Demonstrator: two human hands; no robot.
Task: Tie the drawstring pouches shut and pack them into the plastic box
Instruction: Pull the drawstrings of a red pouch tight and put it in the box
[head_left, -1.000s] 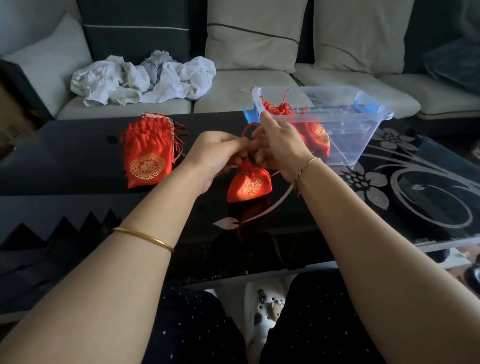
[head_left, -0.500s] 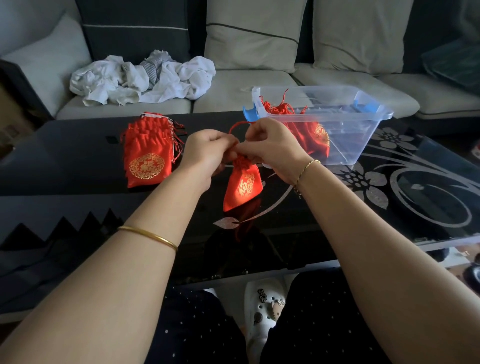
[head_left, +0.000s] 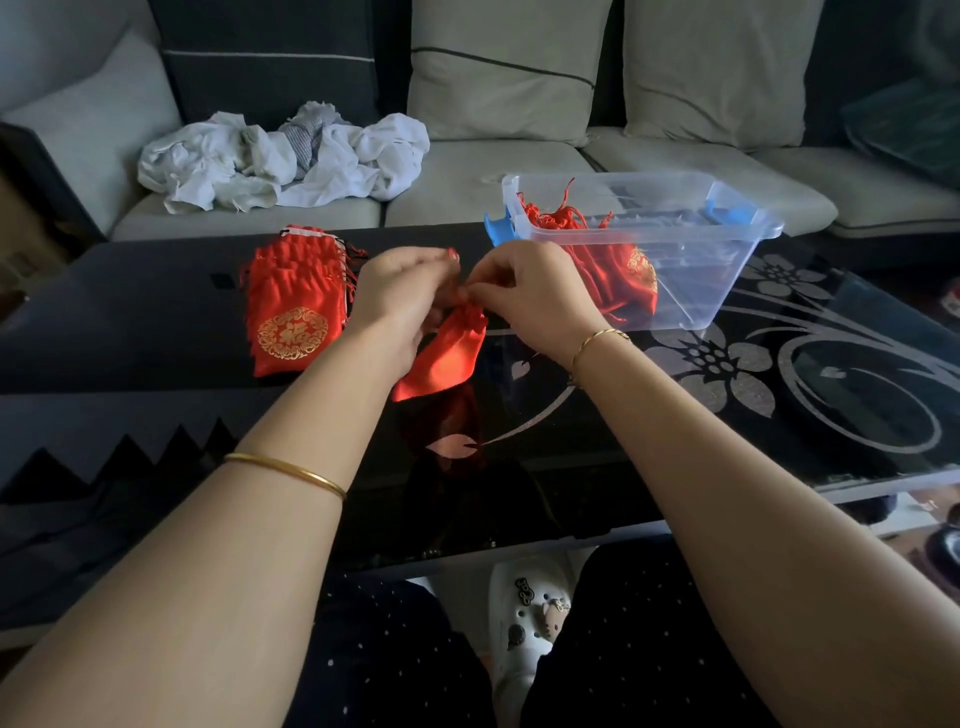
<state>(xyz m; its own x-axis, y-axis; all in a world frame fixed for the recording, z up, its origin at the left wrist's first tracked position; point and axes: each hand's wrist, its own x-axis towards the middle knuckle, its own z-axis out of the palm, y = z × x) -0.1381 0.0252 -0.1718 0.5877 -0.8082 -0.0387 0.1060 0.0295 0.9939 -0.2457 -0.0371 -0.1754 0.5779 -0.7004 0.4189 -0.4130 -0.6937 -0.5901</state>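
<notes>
Fingers (head_left: 441, 260) of left hand (head_left: 400, 291) and right hand (head_left: 530, 296) curled, pinching the gathered neck of 1 red pouch (head_left: 447, 353). Held just left of the plastic box (head_left: 727, 270), in front of its near-left corner, tilted, lower end towards the black glass table (head_left: 156, 312); touching it or not, cannot tell. Inside the box, at its left end: more red pouches (head_left: 613, 270), cords sticking up. Well left of the box, flat on the table: stack of red pouches (head_left: 293, 312), gold emblem on top. Beyond the box and to its left, on the sofa: crumpled white cloths (head_left: 280, 156).
</notes>
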